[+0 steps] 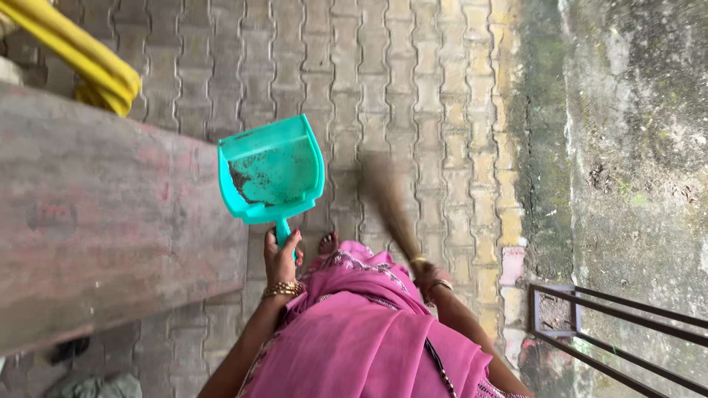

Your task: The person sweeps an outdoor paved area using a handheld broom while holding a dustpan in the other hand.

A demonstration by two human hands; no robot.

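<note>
With the left hand (282,259) gripping the dirt-laden teal dustpan (271,171) and the right hand (430,278) clutching the blurred broom (385,193) beside it, any tilt risked spilling the dirt.

One dustpan (271,171), one broom (389,203)

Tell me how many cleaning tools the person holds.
2. A teal dustpan with dirt in it, in the left hand, and a blurred broom in the right hand.
</note>
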